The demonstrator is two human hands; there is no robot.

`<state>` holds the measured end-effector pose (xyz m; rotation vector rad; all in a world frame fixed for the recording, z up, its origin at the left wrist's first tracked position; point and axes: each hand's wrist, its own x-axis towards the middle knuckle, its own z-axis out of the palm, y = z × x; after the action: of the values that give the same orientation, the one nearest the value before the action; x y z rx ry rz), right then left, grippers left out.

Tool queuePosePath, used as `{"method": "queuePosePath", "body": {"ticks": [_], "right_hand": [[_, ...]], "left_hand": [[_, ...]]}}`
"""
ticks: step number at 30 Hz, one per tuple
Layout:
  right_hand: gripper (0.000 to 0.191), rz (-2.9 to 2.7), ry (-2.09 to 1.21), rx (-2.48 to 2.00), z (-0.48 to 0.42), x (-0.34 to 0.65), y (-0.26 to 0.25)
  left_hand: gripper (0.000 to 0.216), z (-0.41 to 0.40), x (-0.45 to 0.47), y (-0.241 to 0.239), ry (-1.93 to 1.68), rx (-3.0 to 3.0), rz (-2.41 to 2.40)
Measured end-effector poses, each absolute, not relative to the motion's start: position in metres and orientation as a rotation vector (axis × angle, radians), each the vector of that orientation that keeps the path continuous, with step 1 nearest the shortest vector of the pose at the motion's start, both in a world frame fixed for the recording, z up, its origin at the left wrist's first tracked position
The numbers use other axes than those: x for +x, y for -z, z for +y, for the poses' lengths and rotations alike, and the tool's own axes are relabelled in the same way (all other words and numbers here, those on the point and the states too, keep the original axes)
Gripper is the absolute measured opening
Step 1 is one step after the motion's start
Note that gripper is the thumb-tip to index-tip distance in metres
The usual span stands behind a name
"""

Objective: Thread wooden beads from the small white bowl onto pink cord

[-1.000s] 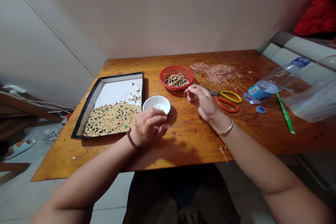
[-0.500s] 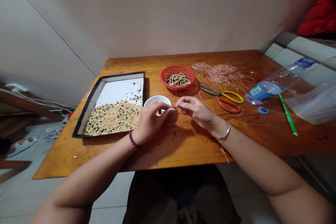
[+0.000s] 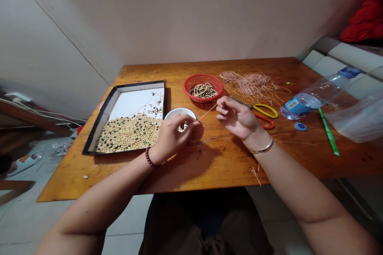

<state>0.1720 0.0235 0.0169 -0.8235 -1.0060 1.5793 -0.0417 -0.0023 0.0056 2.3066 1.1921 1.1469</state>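
Observation:
My left hand (image 3: 173, 135) is closed in a pinch just in front of a small white bowl (image 3: 176, 112), holding the near end of a thin pink cord (image 3: 207, 112). My right hand (image 3: 237, 117) pinches the same cord higher up, so it runs taut between the two hands. A black-edged tray (image 3: 131, 95) with many tan and dark beads (image 3: 128, 132) lies to the left. A red basket (image 3: 203, 81) holding strung beads stands behind the hands.
Yellow and orange scissors (image 3: 265, 111) lie right of my right hand. A heap of pink cords (image 3: 249, 81), a lying plastic bottle (image 3: 314, 93), a blue cap (image 3: 300, 126), a green stick (image 3: 327, 130) and a clear plastic bag (image 3: 359, 117) fill the wooden table's (image 3: 209, 159) right side.
The hands first came together at the bowl. My right hand has since drawn up and to the right, pulling the cord taut; the left hand stayed near the bowl.

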Motion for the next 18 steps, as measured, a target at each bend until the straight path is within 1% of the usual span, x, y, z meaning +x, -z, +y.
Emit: {"method": "queuePosePath", "body": {"ticks": [5,18], "right_hand": [[0.017,-0.979,-1.539,-0.825,0.027,0.177,-0.019],[0.025,-1.104,-1.258,-0.972,0.036,0.197,-0.024]], "left_hand": [[0.016,-0.003,-0.042,-0.008,-1.123,2.337,1.208],[0.012,-0.004,-0.041,-0.009,-1.041,2.412,1.185]]}}
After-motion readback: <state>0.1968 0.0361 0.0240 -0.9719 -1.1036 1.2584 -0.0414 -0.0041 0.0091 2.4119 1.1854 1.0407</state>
